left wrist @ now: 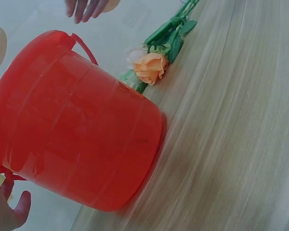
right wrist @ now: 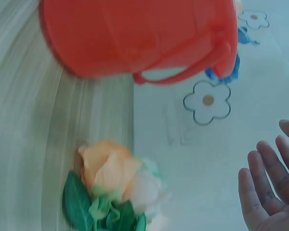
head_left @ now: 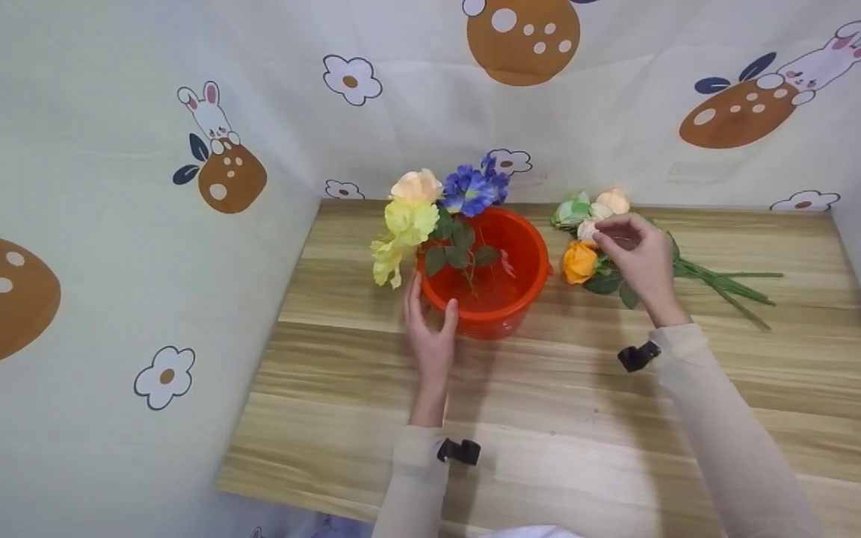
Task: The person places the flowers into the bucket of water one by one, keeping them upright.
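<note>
A red bucket (head_left: pixel 501 317) stands upright on the wooden table, with artificial flowers leaning out over its rim: yellow blooms (head_left: pixel 409 222), a peach bloom (head_left: pixel 417 185) and blue blooms (head_left: pixel 468 190). At the bucket's near left side is my left hand (head_left: pixel 432 340), thumb and fingers spread, fingertips right at the rim. My right hand (head_left: pixel 643 258) hovers over the flowers lying right of the bucket, its fingers loosely bent and nothing held, as the right wrist view shows. Those lying flowers include an orange rose (head_left: pixel 580 261), a peach bloom (head_left: pixel 613 200) and a green-white bloom (head_left: pixel 571 211).
Green stems (head_left: pixel 729 280) of the lying flowers point right across the table (head_left: pixel 550 418). A patterned cloth wall (head_left: pixel 415 112) rises behind the table, and another cloth (head_left: pixel 102 299) stands along its left. The bucket's handle (right wrist: pixel 183 72) hangs on its side.
</note>
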`<state>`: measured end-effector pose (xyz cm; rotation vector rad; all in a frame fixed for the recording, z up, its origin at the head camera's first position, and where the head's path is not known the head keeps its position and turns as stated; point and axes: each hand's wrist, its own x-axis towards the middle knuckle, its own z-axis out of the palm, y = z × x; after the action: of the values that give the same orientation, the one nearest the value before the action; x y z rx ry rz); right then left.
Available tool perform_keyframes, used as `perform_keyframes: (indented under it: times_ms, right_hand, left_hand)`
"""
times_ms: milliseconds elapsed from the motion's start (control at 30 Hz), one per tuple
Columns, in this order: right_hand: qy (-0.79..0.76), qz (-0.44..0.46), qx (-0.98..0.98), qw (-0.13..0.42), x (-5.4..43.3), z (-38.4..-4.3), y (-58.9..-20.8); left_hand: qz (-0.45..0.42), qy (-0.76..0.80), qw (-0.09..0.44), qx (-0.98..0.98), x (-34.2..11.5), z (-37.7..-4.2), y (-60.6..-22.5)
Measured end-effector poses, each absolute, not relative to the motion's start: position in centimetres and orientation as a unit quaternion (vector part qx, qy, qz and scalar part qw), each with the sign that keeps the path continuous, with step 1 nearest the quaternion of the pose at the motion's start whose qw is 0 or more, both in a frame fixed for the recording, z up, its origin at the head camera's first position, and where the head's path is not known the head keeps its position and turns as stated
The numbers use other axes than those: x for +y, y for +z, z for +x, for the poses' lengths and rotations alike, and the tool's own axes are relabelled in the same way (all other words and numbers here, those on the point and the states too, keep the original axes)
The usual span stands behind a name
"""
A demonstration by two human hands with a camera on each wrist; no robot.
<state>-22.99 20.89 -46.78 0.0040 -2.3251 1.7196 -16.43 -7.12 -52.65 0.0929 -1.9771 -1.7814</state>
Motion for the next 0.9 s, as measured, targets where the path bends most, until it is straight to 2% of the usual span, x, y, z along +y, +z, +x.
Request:
perform_keyframes:
  times_ms: [300,600,900]
  right_hand:
    - [0.593,-0.041,-0.793,0.135,24.5,-22.9,-48.2]
    - [0.554,-0.111,-0.811,0.151,28.7,-23.8,-52.0]
    - [0.555,-0.163,-0.8,0.156,31.1,-23.4,-53.4]
  left_hand:
    - [0.037,-0.652,0.231,-0.722,-7.2,-16.4,-52.7]
    - [0.041,-0.65,0.237,-0.721,-7.4,-17.7,-55.7]
    - [0.034,-0.648,0.238,-0.723,-7.7,-17.6,-56.2]
